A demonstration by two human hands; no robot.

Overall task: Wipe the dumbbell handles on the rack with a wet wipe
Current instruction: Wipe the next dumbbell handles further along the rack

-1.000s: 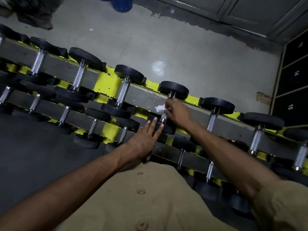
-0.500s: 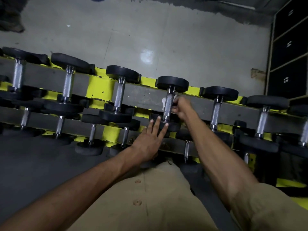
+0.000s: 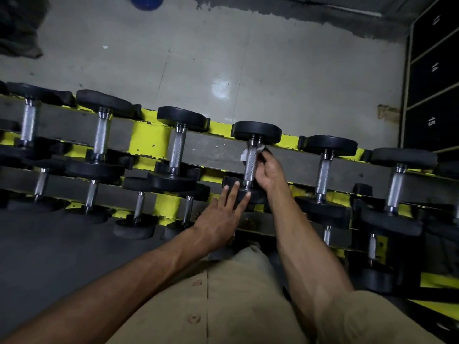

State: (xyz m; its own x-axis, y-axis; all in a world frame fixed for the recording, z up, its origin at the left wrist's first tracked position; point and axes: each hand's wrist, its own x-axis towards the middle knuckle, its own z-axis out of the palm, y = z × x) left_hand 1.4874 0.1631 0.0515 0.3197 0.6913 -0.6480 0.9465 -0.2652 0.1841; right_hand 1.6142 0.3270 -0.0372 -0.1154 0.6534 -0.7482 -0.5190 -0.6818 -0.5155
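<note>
The right hand [image 3: 269, 171] grips the knurled handle [image 3: 250, 167] of the fourth dumbbell [image 3: 257, 131] along the upper tier of the yellow and grey rack [image 3: 149, 137], fingers curled round the bar with the wet wipe [image 3: 244, 155] pinched against it. White corners of the wipe show on both sides of the bar, just under the far head. A second ago the hand covered the lower part of the bar, with the wipe bunched on the left at mid-height. Half a second ago it had slid partway up. Now the fingers sit near the top of the handle, and the lower stretch of bare steel is in view.

The left hand [image 3: 221, 217] holds the same pose as in both earlier frames: flat, fingers straight and spread, fingertips resting on the near head of this dumbbell, holding nothing.

The neighbouring dumbbells lie in their cradles as before. The view has shifted, so more of the pale floor [image 3: 223, 58] and the numbered lockers [image 3: 432, 70] at the right shows than a second ago.
</note>
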